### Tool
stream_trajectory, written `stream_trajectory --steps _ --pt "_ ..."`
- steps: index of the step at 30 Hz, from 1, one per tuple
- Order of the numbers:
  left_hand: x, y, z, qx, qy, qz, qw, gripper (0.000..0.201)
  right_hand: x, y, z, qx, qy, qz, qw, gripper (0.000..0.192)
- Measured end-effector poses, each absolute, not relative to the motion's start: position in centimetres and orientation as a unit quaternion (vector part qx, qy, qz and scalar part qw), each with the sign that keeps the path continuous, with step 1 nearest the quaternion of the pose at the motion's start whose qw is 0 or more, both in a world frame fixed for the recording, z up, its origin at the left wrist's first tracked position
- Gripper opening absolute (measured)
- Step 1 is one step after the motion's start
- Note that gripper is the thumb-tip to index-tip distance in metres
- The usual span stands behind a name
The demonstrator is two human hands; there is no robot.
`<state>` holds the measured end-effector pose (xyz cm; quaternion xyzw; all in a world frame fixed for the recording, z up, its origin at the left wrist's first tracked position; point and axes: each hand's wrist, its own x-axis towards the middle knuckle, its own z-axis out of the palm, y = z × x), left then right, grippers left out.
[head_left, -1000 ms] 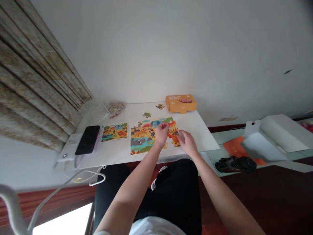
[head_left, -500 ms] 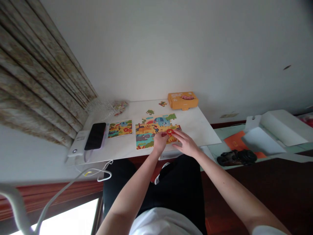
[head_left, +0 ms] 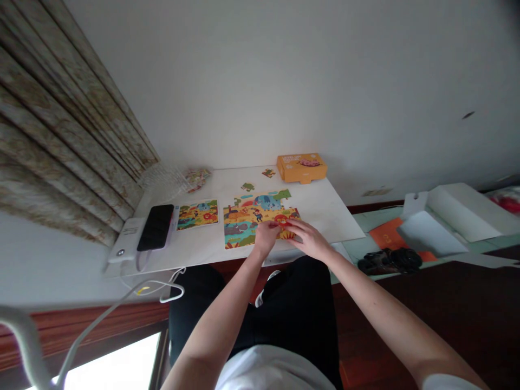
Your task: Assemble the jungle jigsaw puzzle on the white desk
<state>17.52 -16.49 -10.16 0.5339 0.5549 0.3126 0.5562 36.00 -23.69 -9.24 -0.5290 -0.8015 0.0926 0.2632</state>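
A mostly assembled animal jigsaw puzzle (head_left: 239,216) lies on the white table, with a blue elephant at its top and gaps in its upper edge. My left hand (head_left: 266,237) is closed over the lower middle, its fingertips pinched at the edge of the red lion puzzle piece (head_left: 281,219). From the right, my right hand (head_left: 311,240) reaches in with fingers stretched flat, their tips touching the lion area. Fingers partly cover that piece, so whether it sits fully flush I cannot tell. Two loose pieces lie beyond: a green one (head_left: 247,186) and a multicoloured one (head_left: 268,173).
Left of the puzzle is a picture card (head_left: 197,214) with the same scene, then a black phone (head_left: 156,227). A clear plastic bag (head_left: 164,181) and an orange puzzle box (head_left: 303,169) stand at the back. An open white box (head_left: 441,230) and a dark object (head_left: 390,261) are at right.
The view has shifted slightly. The lion piece looks lower and more in line with the surrounding picture. My right fingers have moved slightly over it; my left hand stays nearly in place.
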Motion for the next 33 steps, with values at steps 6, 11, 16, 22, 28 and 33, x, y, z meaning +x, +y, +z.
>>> stream_trajectory --steps 6,11,16,22,28,33 --pt "17.4 -16.4 -9.9 0.559 0.540 0.299 0.554 0.010 36.1 -23.5 -10.0 -0.542 -0.792 0.093 0.264 0.036" --pt "15.9 -16.2 -10.1 0.707 0.465 0.311 0.432 0.020 36.6 -23.3 -10.1 -0.539 -0.796 0.096 0.258 0.031" --pt "13.6 -16.7 -10.5 0.867 0.377 0.235 0.226 0.031 37.3 -22.6 -9.8 -0.525 -0.813 0.095 0.234 0.033" --pt "13.0 -17.2 -11.1 0.918 0.331 0.185 0.115 0.038 37.3 -21.8 -10.5 -0.502 -0.831 0.084 0.226 0.030" --pt "13.1 -17.2 -11.1 0.922 0.327 0.182 0.097 0.039 37.3 -21.8 -10.8 -0.500 -0.833 0.074 0.226 0.031" --pt "13.1 -17.3 -10.9 0.921 0.327 0.186 0.105 0.038 37.4 -21.9 -11.0 -0.502 -0.832 0.069 0.224 0.031"
